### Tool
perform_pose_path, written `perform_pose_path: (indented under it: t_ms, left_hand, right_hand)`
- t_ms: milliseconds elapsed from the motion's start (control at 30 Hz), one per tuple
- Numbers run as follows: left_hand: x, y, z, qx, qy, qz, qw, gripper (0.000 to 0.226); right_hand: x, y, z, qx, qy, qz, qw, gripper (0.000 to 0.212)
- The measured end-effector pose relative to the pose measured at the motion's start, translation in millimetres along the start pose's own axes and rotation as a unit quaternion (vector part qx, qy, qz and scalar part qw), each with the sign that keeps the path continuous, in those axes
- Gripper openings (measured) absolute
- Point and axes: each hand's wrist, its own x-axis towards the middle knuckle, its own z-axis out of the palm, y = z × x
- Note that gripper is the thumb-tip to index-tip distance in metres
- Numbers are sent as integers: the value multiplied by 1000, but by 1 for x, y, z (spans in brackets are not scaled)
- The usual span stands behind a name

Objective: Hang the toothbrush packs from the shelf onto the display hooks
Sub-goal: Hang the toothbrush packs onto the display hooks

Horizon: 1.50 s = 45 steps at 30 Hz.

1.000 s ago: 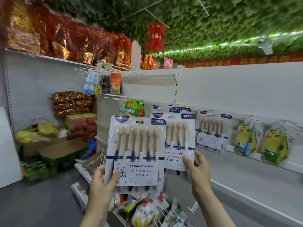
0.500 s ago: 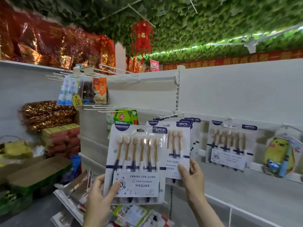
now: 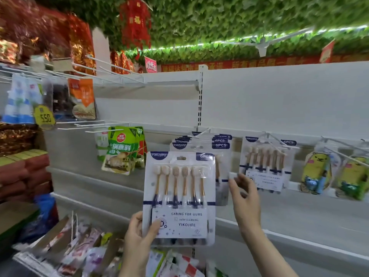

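Toothbrush pack (image 3: pixel 179 198) stands upright at lower centre, its lower left corner pinched by the left hand (image 3: pixel 139 234); right hand (image 3: pixel 244 198), fingers spread and holding nothing, hovers just right, below hung packs (image 3: pixel 201 144).

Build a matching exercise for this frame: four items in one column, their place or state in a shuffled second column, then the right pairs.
Items
1. toothbrush pack
2. right hand
3. green pouches
4. yellow character packs

Place or state
A. hanging far right
B. gripped at its lower left corner by the left hand
C. open, holding nothing
D. hanging left of the toothbrush hooks

Pairs: 1-B, 2-C, 3-D, 4-A
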Motion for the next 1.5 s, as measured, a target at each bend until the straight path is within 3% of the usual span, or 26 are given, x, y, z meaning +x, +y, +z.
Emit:
perform_pose_path:
  t_ms: [167, 267, 533, 700, 1033, 1167, 1500]
  left_hand:
    - [14, 2, 13, -10, -56, 0, 998, 25]
    - [22, 2, 19, -29, -82, -11, 996, 31]
    - [43, -1, 33, -8, -125, -9, 992, 23]
    - [60, -10, 40, -1, -129, -20, 991, 22]
    - [94, -20, 48, 54, -159, -24, 986, 35]
    - [108, -11, 57, 67, -167, -19, 984, 20]
    - [121, -19, 55, 75, -189, -17, 979, 19]
  right_hand:
    - [6, -50, 17, 28, -79, -1, 996, 21]
    - [12, -55, 22, 12, -50, -8, 999, 19]
    - [30, -51, 23, -28, -6, 4, 1000, 45]
    - [38, -56, 28, -42, -1, -1, 999, 25]
    - [48, -45, 25, -116, -15, -10, 993, 36]
    - [61, -48, 34, -168, 10, -12, 986, 35]
    - [54, -46, 38, -176, 20, -25, 984, 26]
